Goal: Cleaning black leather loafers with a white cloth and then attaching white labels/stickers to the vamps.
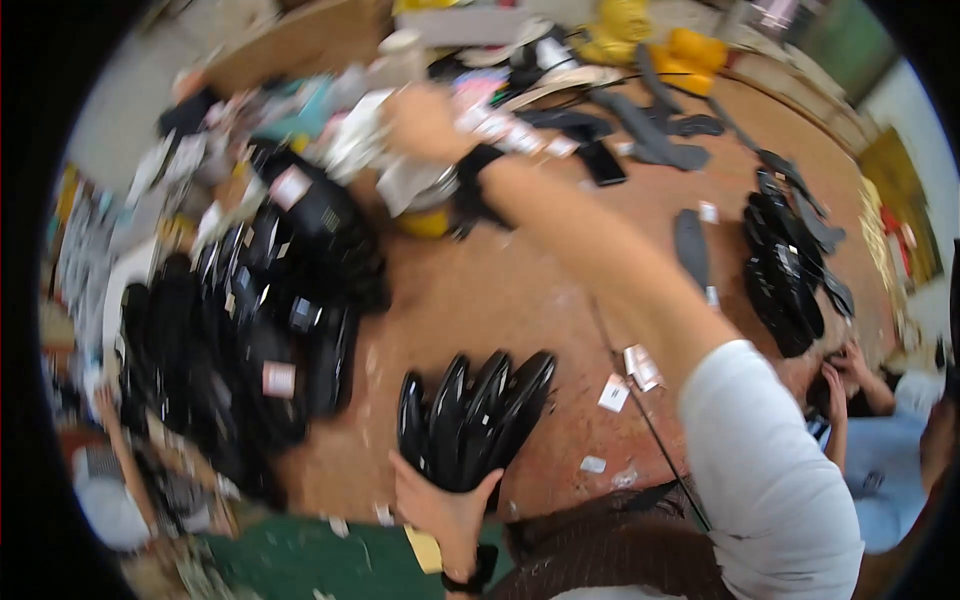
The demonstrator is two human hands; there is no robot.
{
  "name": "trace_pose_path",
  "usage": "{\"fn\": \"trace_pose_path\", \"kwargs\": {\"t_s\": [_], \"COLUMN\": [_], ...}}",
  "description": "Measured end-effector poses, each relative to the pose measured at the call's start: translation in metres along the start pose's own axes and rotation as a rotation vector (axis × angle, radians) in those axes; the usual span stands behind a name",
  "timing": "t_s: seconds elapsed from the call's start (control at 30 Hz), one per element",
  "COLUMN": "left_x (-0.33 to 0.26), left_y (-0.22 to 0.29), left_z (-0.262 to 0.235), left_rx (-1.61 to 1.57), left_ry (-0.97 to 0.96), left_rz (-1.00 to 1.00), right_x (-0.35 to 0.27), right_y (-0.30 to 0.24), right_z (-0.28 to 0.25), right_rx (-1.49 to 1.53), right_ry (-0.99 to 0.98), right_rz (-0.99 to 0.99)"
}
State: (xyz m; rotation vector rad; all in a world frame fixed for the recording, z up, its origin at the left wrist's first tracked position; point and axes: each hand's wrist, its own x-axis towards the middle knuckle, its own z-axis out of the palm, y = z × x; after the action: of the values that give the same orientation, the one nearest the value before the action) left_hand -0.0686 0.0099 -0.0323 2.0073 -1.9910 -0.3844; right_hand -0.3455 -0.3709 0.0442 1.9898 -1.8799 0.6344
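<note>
- Left hand (pixel 440 508): at the near edge of the table (pixel 480 290), thumb and fingers parted in a wide clasp.
- Left wrist (pixel 458 558): just short of that table edge.
- Right forearm (pixel 610 255): bare, stretched diagonally across the table.
- Right hand (pixel 425 122): over the table's far left, blurred, fingers indistinct.

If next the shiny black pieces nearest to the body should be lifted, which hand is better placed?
Probably the left hand: its fingers and thumb are around their near ends. The right hand is stretched across the table, beside crumpled white material.
</note>
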Motion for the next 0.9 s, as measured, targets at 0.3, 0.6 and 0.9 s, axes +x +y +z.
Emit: {"fn": "trace_pose_path", "kwargs": {"t_s": [0.3, 0.6, 0.9], "left_x": [-0.018, -0.021, -0.024], "left_y": [0.006, 0.000, -0.023], "left_z": [0.003, 0.024, 0.002], "left_rx": [0.004, 0.011, -0.280], "left_ry": [0.038, 0.099, -0.068], "left_rz": [-0.077, -0.059, 0.155], "right_x": [-0.168, -0.362, -0.313], "right_y": [-0.021, -0.140, -0.124], "right_z": [-0.179, -0.123, -0.094], "right_rx": [0.820, 0.663, 0.604], "right_ry": [-0.018, -0.336, -0.228], "right_rz": [0.020, -0.001, 0.061]}}
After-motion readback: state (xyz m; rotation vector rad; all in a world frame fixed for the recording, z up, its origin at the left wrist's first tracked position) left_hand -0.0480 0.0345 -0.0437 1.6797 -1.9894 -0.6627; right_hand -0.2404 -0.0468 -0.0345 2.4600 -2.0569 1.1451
